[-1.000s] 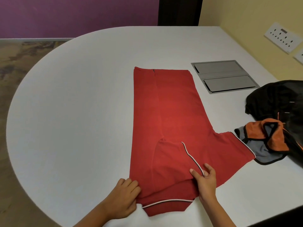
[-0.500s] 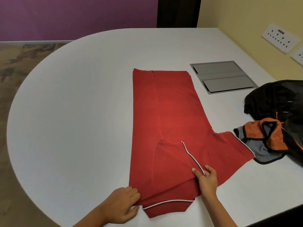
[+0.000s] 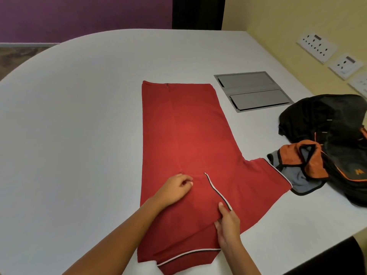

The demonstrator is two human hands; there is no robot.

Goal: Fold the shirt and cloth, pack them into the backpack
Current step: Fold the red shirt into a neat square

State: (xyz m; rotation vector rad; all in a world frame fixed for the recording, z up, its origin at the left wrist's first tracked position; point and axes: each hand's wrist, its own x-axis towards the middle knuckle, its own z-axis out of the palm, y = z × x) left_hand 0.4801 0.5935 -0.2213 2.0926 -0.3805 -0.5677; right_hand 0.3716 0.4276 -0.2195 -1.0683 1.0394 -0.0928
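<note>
A red shirt (image 3: 190,139) lies flat on the white table (image 3: 79,135), its left side folded inward and its right sleeve spread toward the right. My left hand (image 3: 175,188) rests on the folded-in sleeve near the shirt's middle, fingers curled and pinching the fabric. My right hand (image 3: 226,219) holds the white-trimmed sleeve edge near the collar end. An orange and grey cloth (image 3: 297,165) lies crumpled just right of the sleeve, against the black backpack (image 3: 333,128) with orange trim.
A grey metal cable hatch (image 3: 252,91) is set into the table behind the shirt's right side. Wall sockets (image 3: 317,46) line the yellow wall at right. The table's rounded edge curves along the left, its front edge near my arms.
My left hand moved from the shirt's near left corner up onto the folded sleeve at mid-shirt. My right hand stayed at the trimmed sleeve edge.
</note>
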